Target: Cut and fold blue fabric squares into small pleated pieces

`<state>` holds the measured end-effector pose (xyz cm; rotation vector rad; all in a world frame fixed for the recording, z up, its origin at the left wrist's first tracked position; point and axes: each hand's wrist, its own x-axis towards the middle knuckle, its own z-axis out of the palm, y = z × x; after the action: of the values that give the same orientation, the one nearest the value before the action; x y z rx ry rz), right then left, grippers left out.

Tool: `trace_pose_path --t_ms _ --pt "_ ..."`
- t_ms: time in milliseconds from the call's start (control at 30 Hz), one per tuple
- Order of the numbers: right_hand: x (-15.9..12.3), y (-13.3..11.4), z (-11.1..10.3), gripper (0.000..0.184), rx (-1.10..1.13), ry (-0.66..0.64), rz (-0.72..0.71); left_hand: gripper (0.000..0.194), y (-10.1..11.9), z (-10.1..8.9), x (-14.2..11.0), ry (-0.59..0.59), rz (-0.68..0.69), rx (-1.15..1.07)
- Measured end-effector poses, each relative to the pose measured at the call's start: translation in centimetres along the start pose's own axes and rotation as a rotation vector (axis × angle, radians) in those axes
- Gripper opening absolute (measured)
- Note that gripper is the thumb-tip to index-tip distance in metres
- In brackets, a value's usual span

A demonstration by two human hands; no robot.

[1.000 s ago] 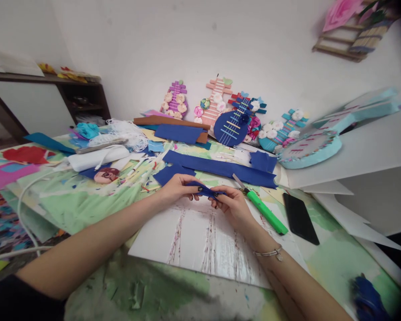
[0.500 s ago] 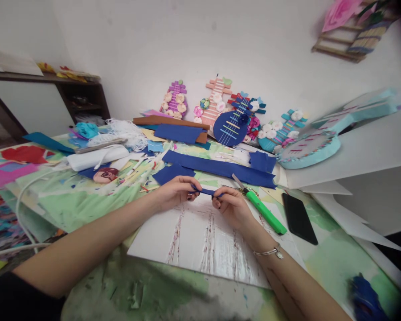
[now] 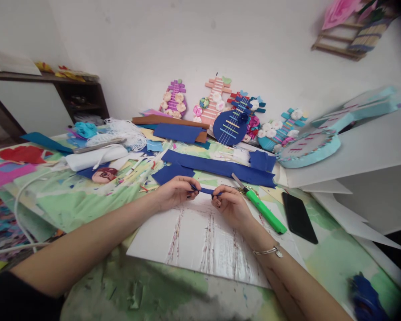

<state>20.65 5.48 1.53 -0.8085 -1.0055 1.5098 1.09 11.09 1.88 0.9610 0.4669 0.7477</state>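
Note:
Between my two hands stretches a small dark blue strip (image 3: 206, 191), paper or foam sheet by its look. My left hand (image 3: 178, 191) pinches its left end between thumb and fingers. At the other end, my right hand (image 3: 232, 203) grips it the same way. Both hands are raised over a white board (image 3: 194, 240) scored with cut lines. Just beyond them lies a long blue strip (image 3: 217, 166), with a smaller blue piece (image 3: 172, 173) beside it. A green utility knife (image 3: 265, 211) with its blade out rests right of my right hand, near scissors (image 3: 242, 190).
A black phone (image 3: 299, 217) lies at the right. Decorated guitar-shaped crafts (image 3: 230, 128) lean against the wall. A large pale-blue guitar shape (image 3: 310, 149) stands at right. White yarn (image 3: 125, 133), a white cable (image 3: 20, 200) and coloured scraps lie left. A blue object (image 3: 367, 296) sits bottom right.
Almost nothing differs. Both hands keep hold of the small blue strip, with only a slight shift of the fingers; the view has drifted a little.

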Motion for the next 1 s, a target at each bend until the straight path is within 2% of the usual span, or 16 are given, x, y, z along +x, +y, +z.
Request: trace_pose_path --t_ms 233,400,567,700,867,1000 --pt "0.0 0.0 0.1 0.011 0.017 0.001 0.007 0.019 -0.6 0.0 0.4 0.116 0.070 0.066" --pt "0.1 0.2 0.1 0.008 -0.033 0.002 -0.004 0.021 -1.0 -0.1 0.6 0.141 0.155 0.198" --pt "0.1 0.3 0.1 0.006 -0.040 0.030 0.015 0.025 -1.1 0.1 0.7 0.197 0.140 0.231" --pt "0.1 0.4 -0.3 0.009 -0.085 0.023 0.033 0.023 -1.2 0.1 0.7 0.184 0.164 0.312" --pt "0.1 0.9 -0.2 0.015 -0.214 0.135 -0.071 0.021 -1.2 0.2 0.6 0.194 0.193 0.499" --pt "0.1 1.3 0.4 0.030 -0.358 -0.002 -0.043 0.027 -1.1 0.3 0.4 0.099 0.181 0.610"
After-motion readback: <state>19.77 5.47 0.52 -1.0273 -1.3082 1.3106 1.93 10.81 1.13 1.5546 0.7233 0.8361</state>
